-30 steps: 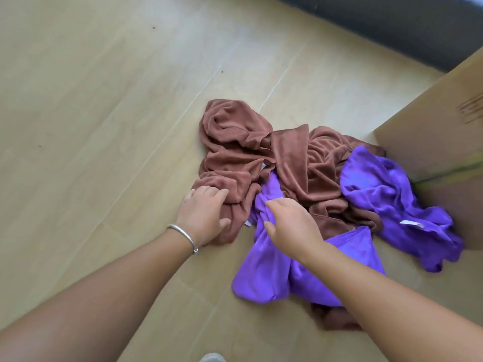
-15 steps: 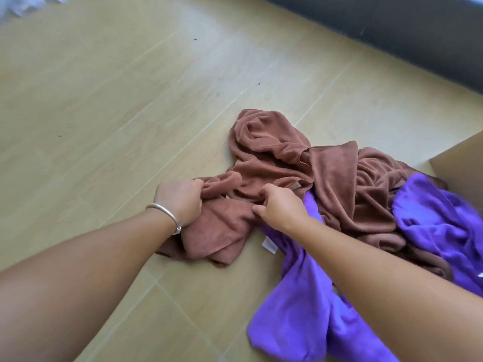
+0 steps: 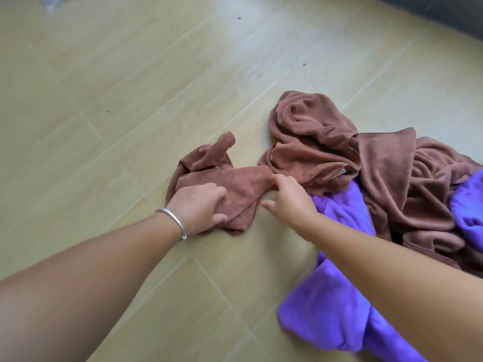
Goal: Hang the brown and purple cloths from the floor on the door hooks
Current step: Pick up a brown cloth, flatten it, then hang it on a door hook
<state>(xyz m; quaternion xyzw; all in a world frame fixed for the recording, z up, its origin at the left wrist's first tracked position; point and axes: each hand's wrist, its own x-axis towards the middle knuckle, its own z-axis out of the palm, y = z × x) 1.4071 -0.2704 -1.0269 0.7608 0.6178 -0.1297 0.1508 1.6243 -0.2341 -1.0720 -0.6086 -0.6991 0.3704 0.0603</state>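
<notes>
Two hands on one brown cloth, floor level

Two hands work a small brown cloth [image 3: 235,189], now drawn leftward clear of the brown pile [image 3: 366,173] it lay against a second ago; separation looks under way, hanging not begun. Left hand [image 3: 198,207], bracelet [image 3: 172,220] at wrist: fingers curled, gripping the cloth's near edge. Right hand [image 3: 290,197]: fingertips pinching its right corner, thumb spread. Purple cloth [image 3: 337,291]: on the floor [image 3: 104,100], under the right forearm.

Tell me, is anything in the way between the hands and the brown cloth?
No, nothing is. The left hand grips the small brown cloth and the right hand pinches its other end. It lies on the floor, apart from the brown pile. The door hooks are not in view.
</notes>
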